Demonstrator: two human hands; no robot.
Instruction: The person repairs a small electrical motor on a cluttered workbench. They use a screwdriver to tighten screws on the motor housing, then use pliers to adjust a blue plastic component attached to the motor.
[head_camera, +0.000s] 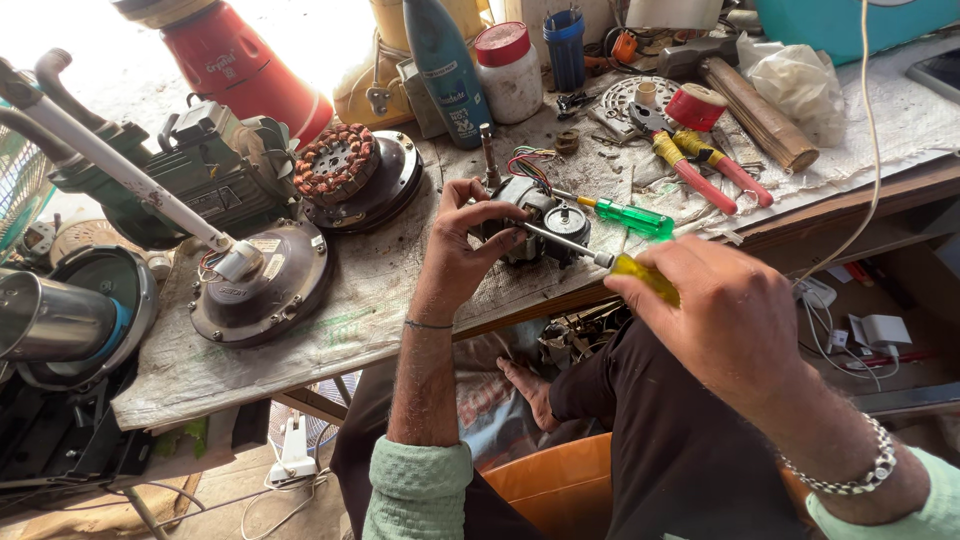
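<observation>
Motor (540, 225), small and grey, sits at the near edge of the workbench (330, 320), centre of scene, with coloured wires (530, 165) coming off its far side and a shaft (488, 155) sticking up just left of it. Left hand (465, 245) wraps the motor's left side, fingers curled onto the casing, thumb on top; most of the housing under the palm is hidden. Right hand (725, 315) is closed around a yellow-handled screwdriver (600, 258), fingers clamped on the handle so only its front end shows; the metal shank runs left to the motor, tip contact point hard to make out. A green-handled screwdriver (625, 215) lies just beyond the motor on the right. Red-and-yellow pliers (700, 165) lie further right, near a red tape roll (695, 105) and a wooden-handled hammer (750, 105). Left of the motor: a copper-wound stator (340, 165) and a round dark motor cover (265, 285) with a white pipe (120, 170) lying across it. A green machine (200, 175) at far left is partly covered by the pipe. Far edge clutter is cut off by the frame top and overexposed.
</observation>
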